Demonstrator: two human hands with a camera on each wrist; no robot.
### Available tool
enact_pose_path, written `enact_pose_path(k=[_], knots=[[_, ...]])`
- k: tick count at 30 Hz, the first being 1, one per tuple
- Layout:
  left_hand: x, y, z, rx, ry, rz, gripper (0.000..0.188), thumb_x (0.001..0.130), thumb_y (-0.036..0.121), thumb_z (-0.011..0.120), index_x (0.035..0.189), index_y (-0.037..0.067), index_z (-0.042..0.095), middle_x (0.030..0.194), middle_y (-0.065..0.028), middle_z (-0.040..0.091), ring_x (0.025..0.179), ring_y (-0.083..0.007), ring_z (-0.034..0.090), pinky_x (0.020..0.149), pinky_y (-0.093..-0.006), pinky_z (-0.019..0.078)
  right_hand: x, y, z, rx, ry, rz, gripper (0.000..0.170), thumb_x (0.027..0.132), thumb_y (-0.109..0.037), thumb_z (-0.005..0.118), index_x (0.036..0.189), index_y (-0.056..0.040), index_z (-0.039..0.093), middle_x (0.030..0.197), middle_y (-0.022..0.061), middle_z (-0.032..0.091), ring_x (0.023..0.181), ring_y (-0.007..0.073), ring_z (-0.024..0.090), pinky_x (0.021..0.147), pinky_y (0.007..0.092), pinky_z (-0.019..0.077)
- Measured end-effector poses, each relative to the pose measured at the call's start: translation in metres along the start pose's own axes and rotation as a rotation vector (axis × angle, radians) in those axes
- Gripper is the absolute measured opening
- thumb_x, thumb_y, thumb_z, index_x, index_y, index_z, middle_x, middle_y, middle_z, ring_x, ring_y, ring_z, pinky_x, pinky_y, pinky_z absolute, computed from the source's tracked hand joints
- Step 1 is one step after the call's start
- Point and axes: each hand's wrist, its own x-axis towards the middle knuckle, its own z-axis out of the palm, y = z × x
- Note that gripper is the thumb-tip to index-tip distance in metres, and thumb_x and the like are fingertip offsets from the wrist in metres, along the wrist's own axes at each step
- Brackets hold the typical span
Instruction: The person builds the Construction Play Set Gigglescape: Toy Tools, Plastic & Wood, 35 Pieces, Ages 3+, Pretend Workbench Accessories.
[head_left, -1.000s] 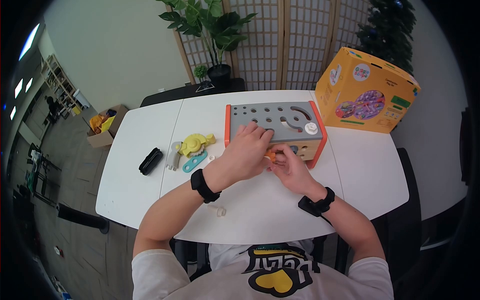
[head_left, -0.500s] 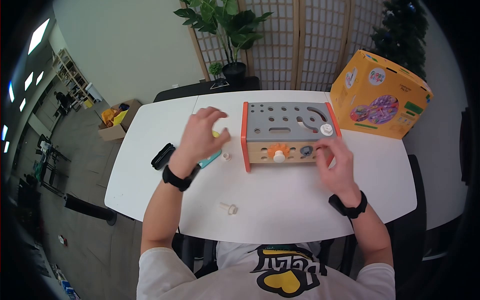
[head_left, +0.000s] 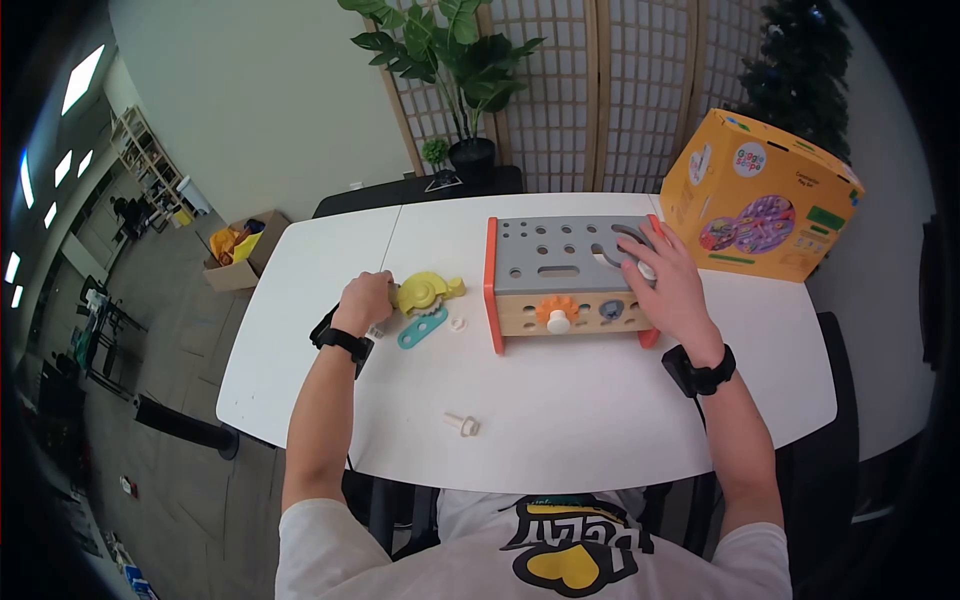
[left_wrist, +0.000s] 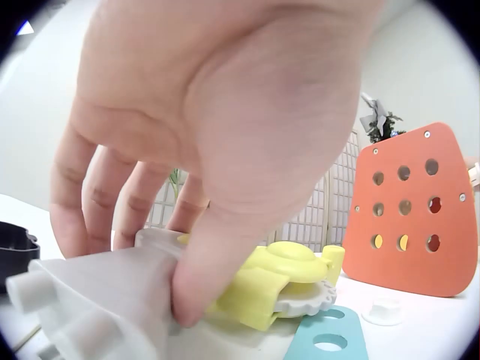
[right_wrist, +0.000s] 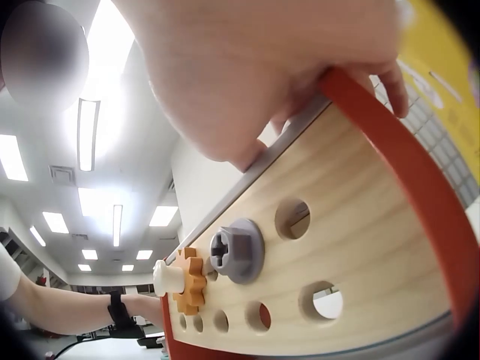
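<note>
My left hand (head_left: 365,303) grips a grey plastic toy piece (left_wrist: 112,300) with peg-like ends, the thumb on one side and the fingers on the other. Against that piece lies a yellow toy saw (head_left: 424,292) with a grey toothed disc. A teal strip with holes (head_left: 422,328) is just in front of the saw. My right hand (head_left: 677,285) rests over the right end of a toy workbench (head_left: 545,265), fingers reaching across its grey top and red end panel (right_wrist: 405,172). It partly covers a white bolt head (head_left: 647,271).
The workbench front carries an orange gear (right_wrist: 189,281) with a white bolt and a grey hex piece (right_wrist: 237,251). A white bolt (head_left: 463,425) lies near the table's front edge, and a small white nut (head_left: 458,324) beside the strip. A yellow carton (head_left: 762,195) stands at the back right.
Both hands have left the gear on the workbench front. The left moved left and down to the grey piece; the right moved up onto the workbench's right end.
</note>
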Motion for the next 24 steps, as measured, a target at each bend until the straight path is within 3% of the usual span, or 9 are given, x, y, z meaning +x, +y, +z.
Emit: enact_pose_path(k=[3,4,7,10,16,19,21,24], knots=[[0.008,0.007,-0.026,0.017,0.123,-0.017,0.038,0.082,0.008,0.069,0.120,0.011,0.069,0.098,-0.0167,0.075,0.091,-0.0374,0.073,0.081,-0.0453,0.0597,0.000,0.003,0.000,0.037,-0.013,-0.021,0.034,0.098,-0.024,0.058,0.128,-0.0127,0.072,0.147,0.0227,0.056,0.148,0.0397,0.038,0.117,0.0480,0.0359],[0.012,0.006,-0.031,-0.019,0.225,0.024,0.038,0.080,0.010,0.074,0.118,0.011,0.069,0.094,-0.0167,0.075,0.087,-0.0386,0.073,0.079,-0.0450,0.0597,0.000,0.003,0.000,0.052,-0.010,-0.023,0.034,0.098,-0.022,0.058,0.127,-0.0121,0.073,0.147,0.0229,0.056,0.148,0.0394,0.038,0.117,0.0477,0.0360],[0.016,0.024,-0.067,-0.405,0.303,0.036,0.051,0.073,0.008,0.082,0.122,0.009,0.068,0.102,-0.0166,0.075,0.094,-0.0310,0.074,0.082,-0.0394,0.0593,0.000,0.005,0.001,0.090,-0.003,-0.032,0.034,0.098,-0.019,0.056,0.126,-0.0108,0.074,0.147,0.0234,0.056,0.149,0.0386,0.037,0.118,0.0472,0.0359],[0.016,0.052,-0.093,-0.779,0.384,0.160,0.053,0.077,0.005,0.082,0.126,0.005,0.064,0.112,-0.0123,0.073,0.100,-0.0251,0.073,0.086,-0.0365,0.0578,0.001,0.006,0.001,0.115,-0.002,-0.039,0.034,0.097,-0.017,0.056,0.125,-0.0105,0.074,0.147,0.0235,0.056,0.149,0.0386,0.037,0.118,0.0474,0.0358],[0.025,0.110,-0.097,-1.216,0.371,0.474,0.048,0.087,0.001,0.074,0.131,0.004,0.056,0.124,-0.0114,0.068,0.110,-0.0214,0.069,0.092,-0.0348,0.0555,0.002,0.011,0.000,0.146,-0.004,-0.066,0.035,0.095,-0.015,0.056,0.124,-0.0109,0.075,0.147,0.0226,0.057,0.149,0.0391,0.038,0.118,0.0473,0.0367],[0.019,0.132,-0.101,-1.092,0.405,0.583,0.044,0.090,0.000,0.072,0.131,0.004,0.056,0.126,-0.0108,0.067,0.113,-0.0221,0.068,0.093,-0.0351,0.0560,0.003,0.013,-0.001,0.151,-0.011,-0.079,0.035,0.095,-0.015,0.056,0.124,-0.0114,0.075,0.147,0.0211,0.057,0.149,0.0391,0.038,0.118,0.0472,0.0372],[0.006,0.145,-0.107,-1.142,0.271,0.526,0.049,0.089,0.000,0.071,0.134,0.007,0.053,0.121,-0.0076,0.067,0.114,-0.0192,0.066,0.096,-0.0345,0.0538,0.002,0.013,-0.002,0.152,-0.013,-0.092,0.034,0.095,-0.015,0.056,0.124,-0.0121,0.075,0.147,0.0199,0.057,0.149,0.0390,0.038,0.117,0.0473,0.0376],[0.003,0.150,-0.107,-1.098,0.279,0.509,0.051,0.088,0.002,0.073,0.134,0.007,0.052,0.123,-0.0092,0.067,0.116,-0.0215,0.066,0.097,-0.0359,0.0533,0.002,0.014,-0.002,0.143,-0.015,-0.100,0.034,0.095,-0.015,0.056,0.124,-0.0132,0.075,0.147,0.0181,0.058,0.149,0.0389,0.038,0.117,0.0473,0.0387]])
